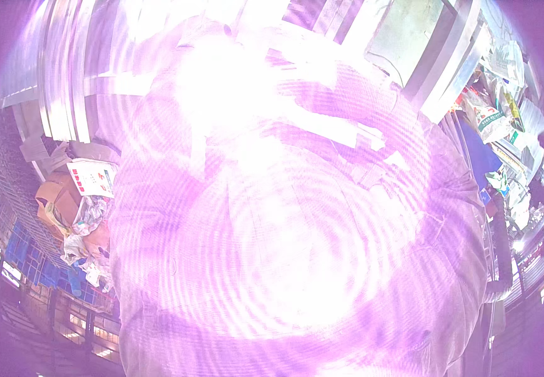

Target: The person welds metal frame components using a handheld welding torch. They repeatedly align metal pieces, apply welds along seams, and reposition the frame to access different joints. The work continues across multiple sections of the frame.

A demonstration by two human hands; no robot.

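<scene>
And it's a wall of light here, pink and white glare pouring across the middle, rings rippling right through the person's clothing. The hands? Lost in the blaze; wide, narrow or holding something, I can't tell for either one. There's a pale strip slanting through the upper centre, the nearest thing to the action I can pick out, washed so white that its kind is unreadable, and whether a hand touches it can't be told.

Over to the left flank, and it's crowded: a brown cardboard box, a white panel with red print just beside it, crumpled clear plastic bunched below. Beyond them runs wire mesh, curving with the lens, blue latticework lower down. Pale metal uprights stand above that pile, their tops cut off by the frame.

Across to the right, a jumble of plastic packaging spills down the edge, a blue sheet near it, a dark ribbed tube bending below. Up top, a grey-green panel sits beside a light slanting beam, both cropped. Purple haze swallows the outer rim on both sides.
</scene>
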